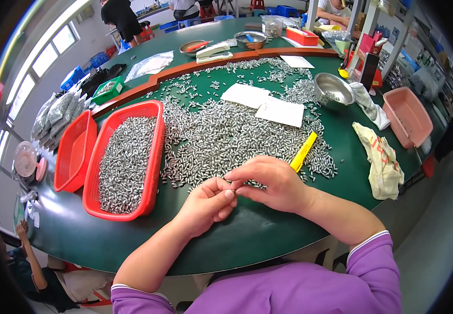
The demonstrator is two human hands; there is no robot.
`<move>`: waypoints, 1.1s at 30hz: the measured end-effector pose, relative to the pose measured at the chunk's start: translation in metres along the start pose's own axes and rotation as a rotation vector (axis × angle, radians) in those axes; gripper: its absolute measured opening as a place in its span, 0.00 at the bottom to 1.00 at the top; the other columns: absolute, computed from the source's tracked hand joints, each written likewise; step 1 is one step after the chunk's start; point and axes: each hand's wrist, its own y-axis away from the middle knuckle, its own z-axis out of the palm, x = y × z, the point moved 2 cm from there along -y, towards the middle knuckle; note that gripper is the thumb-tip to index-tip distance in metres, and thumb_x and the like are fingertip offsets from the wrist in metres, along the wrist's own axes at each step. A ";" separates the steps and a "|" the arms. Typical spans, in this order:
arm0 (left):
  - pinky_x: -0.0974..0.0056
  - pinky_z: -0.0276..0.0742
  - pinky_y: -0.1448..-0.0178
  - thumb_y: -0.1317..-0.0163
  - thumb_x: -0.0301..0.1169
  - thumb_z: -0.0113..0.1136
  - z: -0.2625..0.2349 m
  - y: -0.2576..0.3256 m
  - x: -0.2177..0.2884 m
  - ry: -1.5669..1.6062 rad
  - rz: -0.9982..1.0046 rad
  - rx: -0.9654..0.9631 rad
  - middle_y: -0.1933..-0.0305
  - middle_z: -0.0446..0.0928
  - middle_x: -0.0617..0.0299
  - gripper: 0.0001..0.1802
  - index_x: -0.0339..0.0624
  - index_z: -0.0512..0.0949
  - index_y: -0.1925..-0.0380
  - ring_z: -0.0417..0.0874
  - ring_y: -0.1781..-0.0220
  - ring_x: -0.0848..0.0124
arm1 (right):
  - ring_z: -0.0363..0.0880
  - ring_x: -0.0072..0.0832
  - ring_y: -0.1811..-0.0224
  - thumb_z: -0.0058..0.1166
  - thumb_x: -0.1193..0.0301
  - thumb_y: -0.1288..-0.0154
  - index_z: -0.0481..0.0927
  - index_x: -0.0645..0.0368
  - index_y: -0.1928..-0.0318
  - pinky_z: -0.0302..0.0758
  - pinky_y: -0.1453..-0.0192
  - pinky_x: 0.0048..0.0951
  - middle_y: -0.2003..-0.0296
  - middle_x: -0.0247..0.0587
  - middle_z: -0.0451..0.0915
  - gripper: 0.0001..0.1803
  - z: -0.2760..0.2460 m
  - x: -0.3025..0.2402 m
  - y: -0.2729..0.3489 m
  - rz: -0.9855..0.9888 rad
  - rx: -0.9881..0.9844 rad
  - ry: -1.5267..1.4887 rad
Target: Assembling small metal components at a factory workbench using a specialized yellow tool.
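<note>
Over the near edge of a loose pile of small silvery metal pieces [211,131], my two hands meet at their fingertips. My left hand [208,205] is closed, its thumb and forefinger pressed together. My right hand [276,183] pinches at the same spot from the right. A tiny dark bit, apparently one small metal piece [234,192], shows between the fingertips; the fingers hide most of it. Just beyond my right hand a long, flat yellow object [304,152] lies on the pile. White papers [281,111] rest on the pieces farther back.
Left of the pile, a red plastic basket [158,152] holds many such pieces, beside another red basket [72,157]. A steel bowl [336,83], a pale cloth [378,162] and a pink basket [401,110] are on the right. A brown wooden strip [184,68] borders the green table [200,248].
</note>
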 end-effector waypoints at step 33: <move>0.76 0.62 0.76 0.30 0.32 0.50 -0.001 -0.002 0.005 -0.090 0.132 0.183 0.68 0.74 0.62 0.06 0.42 0.72 0.61 0.67 0.78 0.79 | 0.76 0.34 0.56 0.62 0.71 0.49 0.81 0.52 0.68 0.73 0.52 0.37 0.62 0.33 0.77 0.06 -0.004 0.014 0.002 0.037 -0.006 0.287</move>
